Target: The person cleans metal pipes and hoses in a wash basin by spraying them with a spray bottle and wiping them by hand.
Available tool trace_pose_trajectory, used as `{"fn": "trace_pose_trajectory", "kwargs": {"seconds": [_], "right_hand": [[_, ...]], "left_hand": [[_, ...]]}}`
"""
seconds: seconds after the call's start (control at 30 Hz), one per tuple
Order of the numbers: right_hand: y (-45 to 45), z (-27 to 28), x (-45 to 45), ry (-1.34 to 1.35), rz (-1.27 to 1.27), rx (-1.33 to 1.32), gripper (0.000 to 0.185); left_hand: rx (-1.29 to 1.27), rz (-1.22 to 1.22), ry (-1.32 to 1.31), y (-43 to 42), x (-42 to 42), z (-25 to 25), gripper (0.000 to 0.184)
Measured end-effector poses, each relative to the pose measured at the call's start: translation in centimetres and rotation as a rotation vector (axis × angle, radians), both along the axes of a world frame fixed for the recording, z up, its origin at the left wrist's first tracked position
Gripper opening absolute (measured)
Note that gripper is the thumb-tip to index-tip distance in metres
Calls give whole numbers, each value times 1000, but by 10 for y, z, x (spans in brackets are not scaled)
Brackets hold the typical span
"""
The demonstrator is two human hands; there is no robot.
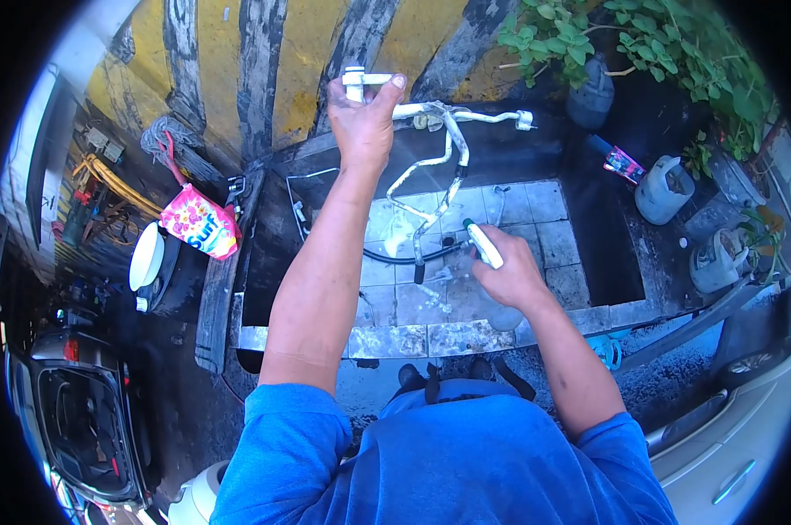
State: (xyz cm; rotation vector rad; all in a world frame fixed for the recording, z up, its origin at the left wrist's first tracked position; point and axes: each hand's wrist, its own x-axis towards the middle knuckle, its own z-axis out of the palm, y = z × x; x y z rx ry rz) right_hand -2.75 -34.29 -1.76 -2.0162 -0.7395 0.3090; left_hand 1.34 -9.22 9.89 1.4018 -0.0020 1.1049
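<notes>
My left hand (362, 118) is closed round the fitting at the upper end of a branching metal pipe assembly (448, 150), holding it up over the tiled basin. White foam or residue coats parts of the pipes. In my right hand (511, 271) is a spray bottle with a white and green trigger head (483, 243), pointed toward the pipes. Its clear body shows faintly below the hand. A black hose (413, 259) lies on the tiles (395, 297) beneath the pipes.
A pink Surf packet (201, 221) and a white bowl (147, 257) sit left of the basin. Cut plastic containers (665, 191) and leafy plants (658, 52) stand at right. The tiled front rim (395, 339) lies before me. Vehicles flank the area.
</notes>
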Motion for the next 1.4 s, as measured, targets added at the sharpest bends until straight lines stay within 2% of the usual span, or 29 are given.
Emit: {"fn": "trace_pose_trajectory", "kwargs": {"seconds": [0.23, 0.37, 0.5, 0.6, 0.63, 0.8, 0.87, 0.97, 1.07, 1.1, 1.2, 1.23, 1.27, 1.33, 1.37, 1.4], "right_hand": [[-5, 0, -4, -134, 73, 53, 43], [-18, -5, 5, -7, -151, 45, 43], [-38, -29, 25, -58, -66, -27, 42], [-53, -29, 28, 71, -149, 17, 43], [-58, -29, 31, 105, -167, 121, 41], [-85, -13, 56, -58, -294, 272, 41], [-91, 0, 59, -32, -326, 203, 41], [-96, 2, 54, 51, -227, 152, 40], [-95, -7, 42, -14, -78, 80, 40], [-93, -15, 38, -14, -27, 140, 40], [-87, -10, 21, -47, 38, -1, 42], [-83, -7, 14, -31, 53, 50, 44], [-81, -7, 12, -22, 58, 77, 45], [-74, -6, 9, -14, 79, 127, 46], [-71, -12, 11, -132, 73, 192, 46], [-69, -9, 12, -126, 70, 189, 46]], "left_hand": [[4, 4, 20, -2, 1, -1, 45], [-7, -7, 1, -2, -1, -1, 45], [-19, -24, -2, 1, -5, -3, 44], [-54, -41, -19, 3, -7, 0, 41], [-67, -50, -36, 6, -7, 0, 40], [-109, -72, -42, 7, -15, 3, 39], [-110, -68, -58, 5, -16, 5, 38], [-129, -55, -42, 11, -17, 4, 32], [-159, -53, -93, 26, -10, -2, 39], [-117, 1, -53, 32, -9, -4, 44], [-174, 34, 121, 51, -7, -16, 39], [-243, -64, 278, 44, -17, -18, 45], [-387, -153, 435, 48, -15, -37, 42], [-387, -320, 493, 58, -11, -68, 38], [-347, -310, 517, 56, -8, -77, 37], [-311, -298, 544, 46, -6, -84, 36]]}}
